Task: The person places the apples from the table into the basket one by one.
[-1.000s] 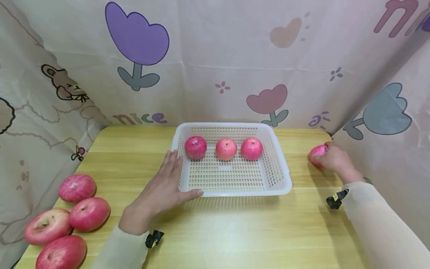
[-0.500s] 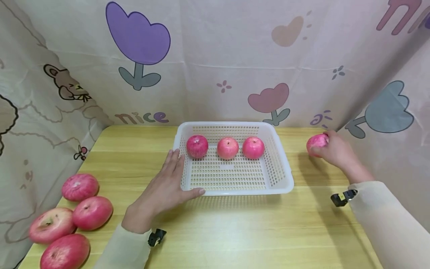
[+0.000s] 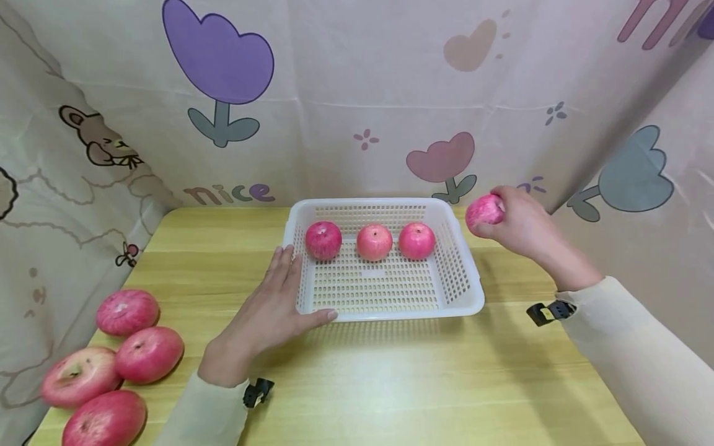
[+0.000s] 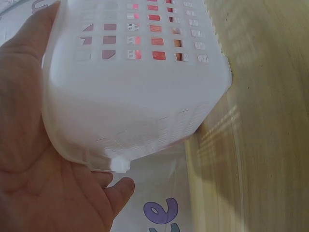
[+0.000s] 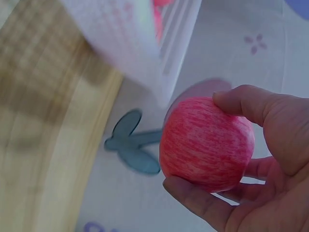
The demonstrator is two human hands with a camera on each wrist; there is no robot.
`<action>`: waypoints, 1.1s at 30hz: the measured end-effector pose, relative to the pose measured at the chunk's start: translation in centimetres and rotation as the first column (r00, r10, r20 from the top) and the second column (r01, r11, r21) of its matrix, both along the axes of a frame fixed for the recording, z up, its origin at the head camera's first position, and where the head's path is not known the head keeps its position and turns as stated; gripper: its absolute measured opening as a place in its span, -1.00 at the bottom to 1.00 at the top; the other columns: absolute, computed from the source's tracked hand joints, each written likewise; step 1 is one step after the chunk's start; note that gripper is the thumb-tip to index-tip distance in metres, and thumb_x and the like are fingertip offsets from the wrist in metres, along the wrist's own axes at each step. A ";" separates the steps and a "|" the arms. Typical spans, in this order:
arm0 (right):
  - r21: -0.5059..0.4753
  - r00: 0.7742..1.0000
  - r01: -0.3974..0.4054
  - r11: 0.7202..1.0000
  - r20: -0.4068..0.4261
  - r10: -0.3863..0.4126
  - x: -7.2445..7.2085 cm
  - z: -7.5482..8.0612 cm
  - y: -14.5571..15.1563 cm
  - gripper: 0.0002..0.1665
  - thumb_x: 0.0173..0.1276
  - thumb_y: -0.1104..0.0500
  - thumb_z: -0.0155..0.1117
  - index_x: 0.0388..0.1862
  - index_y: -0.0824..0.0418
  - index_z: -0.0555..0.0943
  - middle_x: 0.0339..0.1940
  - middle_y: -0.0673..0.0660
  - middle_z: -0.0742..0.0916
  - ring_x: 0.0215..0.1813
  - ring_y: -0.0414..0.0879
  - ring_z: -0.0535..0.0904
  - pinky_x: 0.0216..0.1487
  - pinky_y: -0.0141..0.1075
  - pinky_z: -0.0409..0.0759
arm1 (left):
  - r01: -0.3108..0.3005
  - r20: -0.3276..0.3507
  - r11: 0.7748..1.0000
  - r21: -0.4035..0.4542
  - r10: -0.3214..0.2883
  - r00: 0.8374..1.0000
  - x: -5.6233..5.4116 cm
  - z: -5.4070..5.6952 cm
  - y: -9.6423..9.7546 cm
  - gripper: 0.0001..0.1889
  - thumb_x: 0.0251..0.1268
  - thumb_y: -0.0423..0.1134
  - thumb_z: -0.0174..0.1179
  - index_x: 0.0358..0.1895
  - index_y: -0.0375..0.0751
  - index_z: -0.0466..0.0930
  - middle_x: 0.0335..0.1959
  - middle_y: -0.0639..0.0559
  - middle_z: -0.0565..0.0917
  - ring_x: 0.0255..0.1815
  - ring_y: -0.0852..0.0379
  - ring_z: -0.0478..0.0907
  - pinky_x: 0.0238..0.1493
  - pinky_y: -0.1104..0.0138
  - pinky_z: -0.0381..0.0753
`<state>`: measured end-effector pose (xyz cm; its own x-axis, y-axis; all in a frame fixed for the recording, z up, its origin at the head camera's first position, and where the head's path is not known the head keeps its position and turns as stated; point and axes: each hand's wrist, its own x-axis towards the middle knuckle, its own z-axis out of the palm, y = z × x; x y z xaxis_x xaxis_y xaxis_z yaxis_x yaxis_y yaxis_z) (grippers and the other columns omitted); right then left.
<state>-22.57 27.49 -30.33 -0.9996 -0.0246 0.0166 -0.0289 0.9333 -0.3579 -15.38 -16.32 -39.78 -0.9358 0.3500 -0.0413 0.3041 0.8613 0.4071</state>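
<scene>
A white perforated plastic basket stands on the table, with a row of three apples, left, middle and right, along its back half. My left hand rests on the basket's left front corner, fingers straight along the rim and thumb on the front edge. In the left wrist view the palm lies against the rim. My right hand holds a pink-red apple between thumb and fingers, raised above the table just beyond the basket's right back corner.
Several more apples lie together at the table's left front. A printed cloth curtain hangs behind the wooden table and along both sides.
My right hand has lifted the apple off the table at the right and carried it left towards the basket. The left hand has stayed on the basket's corner.
</scene>
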 end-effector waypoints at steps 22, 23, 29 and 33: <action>0.071 0.901 -0.433 0.898 0.011 0.434 -0.3 -1.5 -13.8 -0.15 0.21 0.08 0.58 0.42 0.27 0.44 0.24 0.26 0.62 0.18 0.11 0.64 0.18 0.00 0.71 | 0.002 0.013 1.000 0.008 -0.002 1.000 -0.2 0.1 -0.2 0.51 0.00 0.80 0.04 0.72 -0.34 -0.22 0.77 -0.22 -0.35 0.78 -0.24 -0.44 0.63 -0.25 0.04; 0.076 0.894 -0.448 0.891 0.013 0.449 -0.4 -1.7 -14.3 -0.15 0.21 0.08 0.59 0.42 0.26 0.45 0.24 0.25 0.62 0.18 0.10 0.65 0.19 0.00 0.71 | 0.001 0.013 1.000 0.009 -0.001 1.000 -0.2 0.0 -0.2 0.51 -0.01 0.80 0.04 0.72 -0.34 -0.22 0.77 -0.22 -0.35 0.78 -0.24 -0.44 0.63 -0.26 0.05; 0.103 0.859 -0.512 0.853 0.036 0.511 -0.6 -2.6 -16.5 -0.14 0.24 0.02 0.60 0.45 0.22 0.45 0.28 0.23 0.62 0.23 0.09 0.66 0.21 0.00 0.71 | 0.003 0.010 1.000 0.011 -0.003 1.000 -0.2 -0.1 -0.2 0.51 0.00 0.80 0.03 0.72 -0.35 -0.21 0.77 -0.23 -0.35 0.78 -0.24 -0.43 0.62 -0.26 0.06; 0.120 0.844 -0.536 0.836 0.055 0.533 -0.5 -3.2 -17.3 -0.12 0.25 -0.01 0.60 0.47 0.21 0.44 0.29 0.21 0.62 0.25 0.07 0.65 0.24 -0.04 0.70 | 0.008 0.002 1.000 0.015 -0.008 1.000 -0.3 -0.2 -0.1 0.51 0.00 0.80 0.03 0.72 -0.35 -0.22 0.77 -0.24 -0.35 0.78 -0.25 -0.42 0.62 -0.26 0.06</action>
